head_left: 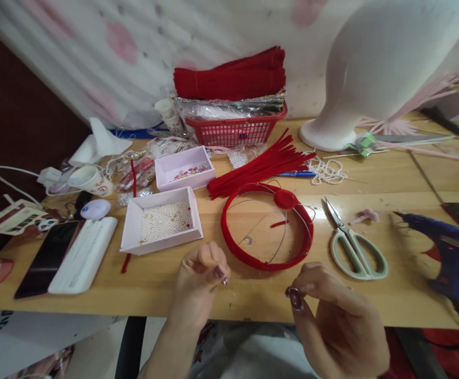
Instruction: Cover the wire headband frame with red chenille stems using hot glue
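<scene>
My left hand (202, 279) is closed in a pinch above the table's front edge; whatever its fingertips hold, if anything, is too small to make out. To its right, my right hand (334, 313) also pinches thumb against forefinger, with nothing I can name between them. Just beyond both hands lies a red fuzzy hoop (228, 239) with thin wires across it and a round red disc (283, 199) on its far rim. A short red piece (279, 224) rests inside the ring. Left of the hoop sits a white box of small pearl beads (125, 239).
Green-handled scissors (342, 226) and a blue glue gun (450, 242) lie at right. Behind are red pipe cleaners (253, 167), a second box (162, 176), a red basket (233, 131) and a white mannequin head (356, 73). A phone (46, 258) and white case (83, 258) lie left.
</scene>
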Available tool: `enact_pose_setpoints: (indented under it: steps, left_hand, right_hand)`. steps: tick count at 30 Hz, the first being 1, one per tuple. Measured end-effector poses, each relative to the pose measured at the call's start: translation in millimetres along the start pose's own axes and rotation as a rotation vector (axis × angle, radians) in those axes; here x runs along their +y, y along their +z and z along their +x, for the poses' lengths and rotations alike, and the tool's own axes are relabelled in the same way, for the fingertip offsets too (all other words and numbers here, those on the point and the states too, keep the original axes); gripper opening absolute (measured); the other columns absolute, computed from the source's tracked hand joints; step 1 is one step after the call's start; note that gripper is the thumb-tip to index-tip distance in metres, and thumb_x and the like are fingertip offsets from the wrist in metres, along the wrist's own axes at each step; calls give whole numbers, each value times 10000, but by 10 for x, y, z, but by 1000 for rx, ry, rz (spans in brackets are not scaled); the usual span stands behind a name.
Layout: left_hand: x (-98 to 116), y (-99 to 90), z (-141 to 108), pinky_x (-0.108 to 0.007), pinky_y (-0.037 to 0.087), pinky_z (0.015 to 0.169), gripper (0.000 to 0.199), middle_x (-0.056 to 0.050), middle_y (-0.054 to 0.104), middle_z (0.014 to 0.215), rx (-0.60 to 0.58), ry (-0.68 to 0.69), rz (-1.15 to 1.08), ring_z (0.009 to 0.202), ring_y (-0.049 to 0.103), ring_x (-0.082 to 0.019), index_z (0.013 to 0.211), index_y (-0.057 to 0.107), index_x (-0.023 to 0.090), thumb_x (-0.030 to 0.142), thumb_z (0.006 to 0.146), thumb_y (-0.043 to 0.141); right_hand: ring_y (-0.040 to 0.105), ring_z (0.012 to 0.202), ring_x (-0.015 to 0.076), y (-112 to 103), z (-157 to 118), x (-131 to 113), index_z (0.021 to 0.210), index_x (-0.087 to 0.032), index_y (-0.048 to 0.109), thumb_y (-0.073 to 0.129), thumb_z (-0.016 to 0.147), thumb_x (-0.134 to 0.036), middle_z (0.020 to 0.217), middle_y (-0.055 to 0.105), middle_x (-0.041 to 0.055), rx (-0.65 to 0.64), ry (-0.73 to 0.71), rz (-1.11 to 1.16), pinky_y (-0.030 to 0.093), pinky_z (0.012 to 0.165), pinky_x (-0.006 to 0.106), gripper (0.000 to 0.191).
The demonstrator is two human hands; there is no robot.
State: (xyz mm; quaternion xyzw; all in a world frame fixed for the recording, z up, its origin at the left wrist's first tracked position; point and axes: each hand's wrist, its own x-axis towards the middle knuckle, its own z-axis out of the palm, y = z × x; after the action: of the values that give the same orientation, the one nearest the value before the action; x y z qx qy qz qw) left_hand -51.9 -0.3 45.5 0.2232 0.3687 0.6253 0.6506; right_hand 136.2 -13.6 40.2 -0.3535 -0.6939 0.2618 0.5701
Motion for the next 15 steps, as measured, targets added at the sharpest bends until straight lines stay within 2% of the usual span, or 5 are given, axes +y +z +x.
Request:
enact_pose_setpoints:
  steps: [2, 6, 9, 12, 15]
  left_hand:
    - [-21, 4, -27, -108, 419, 413, 615, 84, 453, 456, -44, -33, -16, 411, 452, -21, 444, 451, 153, 448, 584, 973]
    - [-36, -15, -63, -84, 352, 313, 468, 56, 548, 412, 0, -68, 2, 321, 480, -29, 543, 654, 164, 540, 701, 882]
    - [8, -48, -71, -88, 401, 326, 393, 25, 655, 462, 106, -93, 47, 347, 570, -50, 614, 747, 173, 520, 626, 932]
    - [65, -45, -90, -100, 483, 393, 354, 6, 729, 532, 205, -83, 104, 411, 641, -64, 665, 791, 183, 452, 542, 986]
    - [92, 22, -127, -99, 506, 425, 324, 6, 760, 557, 285, -57, 124, 433, 656, -60, 660, 801, 204, 403, 504, 1004]
  right_hand:
    - [626, 675, 165, 43, -11, -14, 1051, -214, 606, 579, 758, 45, 788, 641, 9, 13, 6, 17, 527, 611, 326, 392]
    - [629, 704, 168, 104, -8, -22, 1117, -215, 594, 585, 775, 41, 846, 643, 14, -11, -26, 30, 533, 673, 358, 427]
    - [627, 725, 166, 78, 22, 1, 1129, -210, 601, 582, 763, 69, 841, 643, 8, -15, -48, 27, 521, 669, 339, 461]
    - [633, 767, 163, 26, 42, 48, 1142, -202, 611, 592, 752, 97, 868, 643, 12, 82, -51, 12, 527, 679, 314, 492]
    - [643, 790, 157, -11, 33, 103, 1145, -194, 627, 615, 759, 94, 896, 652, 15, 143, -59, -25, 540, 684, 290, 482]
